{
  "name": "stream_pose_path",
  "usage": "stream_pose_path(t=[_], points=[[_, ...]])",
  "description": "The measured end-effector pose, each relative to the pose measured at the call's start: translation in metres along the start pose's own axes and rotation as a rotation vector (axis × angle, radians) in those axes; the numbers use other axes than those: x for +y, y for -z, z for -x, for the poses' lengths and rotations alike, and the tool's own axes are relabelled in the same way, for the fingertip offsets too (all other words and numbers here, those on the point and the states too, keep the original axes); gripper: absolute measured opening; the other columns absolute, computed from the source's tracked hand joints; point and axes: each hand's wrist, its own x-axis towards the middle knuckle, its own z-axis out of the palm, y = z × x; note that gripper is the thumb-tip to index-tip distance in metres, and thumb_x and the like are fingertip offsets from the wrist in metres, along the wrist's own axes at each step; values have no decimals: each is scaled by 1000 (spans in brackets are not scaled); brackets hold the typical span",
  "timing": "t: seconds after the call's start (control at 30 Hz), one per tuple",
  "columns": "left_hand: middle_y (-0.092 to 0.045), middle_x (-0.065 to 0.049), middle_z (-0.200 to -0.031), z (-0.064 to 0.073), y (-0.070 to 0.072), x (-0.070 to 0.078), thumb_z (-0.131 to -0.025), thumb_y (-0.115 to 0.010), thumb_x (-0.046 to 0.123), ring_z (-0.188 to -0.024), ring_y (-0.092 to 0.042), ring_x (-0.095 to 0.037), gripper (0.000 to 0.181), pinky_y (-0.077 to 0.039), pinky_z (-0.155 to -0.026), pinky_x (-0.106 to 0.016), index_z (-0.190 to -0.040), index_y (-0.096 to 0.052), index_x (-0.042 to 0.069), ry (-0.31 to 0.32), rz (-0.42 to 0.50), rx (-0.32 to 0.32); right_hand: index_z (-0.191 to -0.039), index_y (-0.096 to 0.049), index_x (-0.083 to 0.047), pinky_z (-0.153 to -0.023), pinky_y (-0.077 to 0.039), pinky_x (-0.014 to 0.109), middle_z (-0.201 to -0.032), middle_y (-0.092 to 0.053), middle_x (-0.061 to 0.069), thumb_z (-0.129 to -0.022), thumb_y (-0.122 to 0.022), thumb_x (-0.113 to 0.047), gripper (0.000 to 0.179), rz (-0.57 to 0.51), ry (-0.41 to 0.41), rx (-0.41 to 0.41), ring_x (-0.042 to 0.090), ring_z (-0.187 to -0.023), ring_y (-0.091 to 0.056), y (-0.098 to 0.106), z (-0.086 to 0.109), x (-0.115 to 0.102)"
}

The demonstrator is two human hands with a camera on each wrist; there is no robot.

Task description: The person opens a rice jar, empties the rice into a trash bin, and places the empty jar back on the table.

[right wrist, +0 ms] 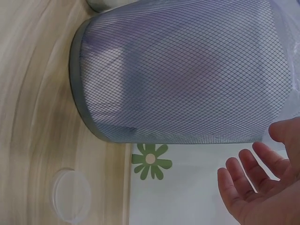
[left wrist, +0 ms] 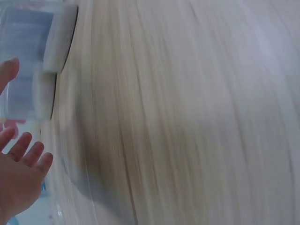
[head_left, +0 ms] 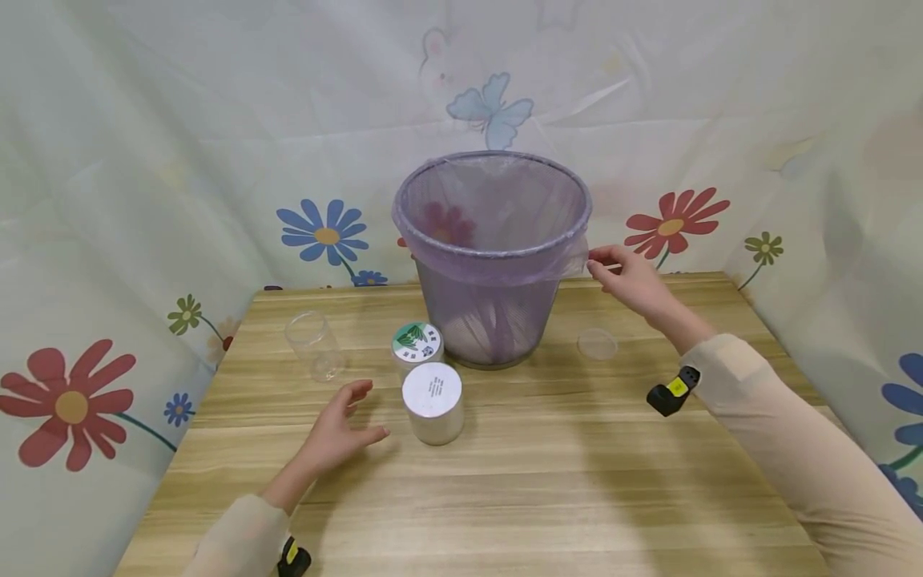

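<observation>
A mesh wastebasket stands at the back of the table, lined with a thin purple plastic bag folded over its rim. At the basket's right side my right hand pinches the bag's loose edge between thumb and index finger, its other fingers spread in the right wrist view. My left hand hovers over the table, thumb and fingers apart, holding nothing. Just right of it stands a jar with a plain white top. Behind that is a similar jar with a green-and-white printed top, beside the basket.
A clear, see-through jar is at the table's left. A clear round lid lies flat right of the basket, below my right hand. The wooden table meets a flower-print curtain at the back and sides.
</observation>
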Motion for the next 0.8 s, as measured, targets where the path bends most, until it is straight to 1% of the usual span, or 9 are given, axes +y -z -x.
stream_pose_path(t=[0.07,0.17,0.27,0.33,0.47,0.6,0.7,0.8], points=[[-45,-19,-135,0,-5,1,-67,-82,15,-126,-41,-33,80,-35,-103,-49,-133,-39,0,-28,14,-12,-129,-46,-1,-83,-50,34,-123,-52,18,-95,-44,-34,47,3,16,-5,32,-109,-53,-2,1,1],[-45,-18,-135,-1,-12,2,-66,-82,14,-126,-41,-33,81,-34,-103,-48,-133,-39,0,-42,35,-32,-127,-47,1,-76,-49,23,-122,-53,20,-96,-45,-31,45,0,40,-13,33,-108,-54,-6,2,2],[-45,-20,-135,-1,-18,4,-66,-82,14,-126,-41,-33,81,-34,-104,-48,-133,-38,-1,-57,55,-45,-127,-47,2,-73,-47,17,-122,-53,20,-96,-46,-29,44,-6,50,-25,33,-108,-54,-9,4,2],[-45,-20,-134,-2,-21,5,-65,-83,14,-126,-41,-33,82,-34,-104,-47,-133,-38,-1,-63,65,-52,-127,-47,2,-75,-47,19,-122,-53,20,-96,-46,-29,44,-7,54,-35,33,-108,-54,-11,6,3],[-46,-18,-134,-5,-29,9,-63,-84,14,-126,-42,-31,83,-35,-104,-45,-132,-39,-1,-80,73,-65,-127,-47,1,-79,-48,29,-121,-53,19,-96,-46,-28,43,1,62,-50,32,-105,-55,-14,9,4],[-49,-16,-132,-8,-37,12,-62,-85,16,-123,-45,-28,85,-37,-103,-43,-132,-39,1,-90,55,-69,-125,-48,1,-83,-48,38,-120,-55,19,-96,-46,-28,41,16,65,-51,32,-105,-56,-18,10,5],[-53,-14,-128,-9,-41,13,-60,-86,17,-120,-49,-27,87,-38,-102,-44,-132,-40,2,-87,46,-60,-124,-50,0,-84,-48,41,-119,-57,19,-95,-47,-27,39,28,69,-48,33,-106,-56,-22,12,5],[-55,-10,-125,-10,-44,15,-58,-87,17,-119,-49,-23,87,-35,-104,-43,-132,-41,6,-71,53,-61,-124,-52,-2,-84,-48,42,-119,-58,19,-95,-48,-26,38,25,75,-52,33,-105,-57,-25,14,4]])
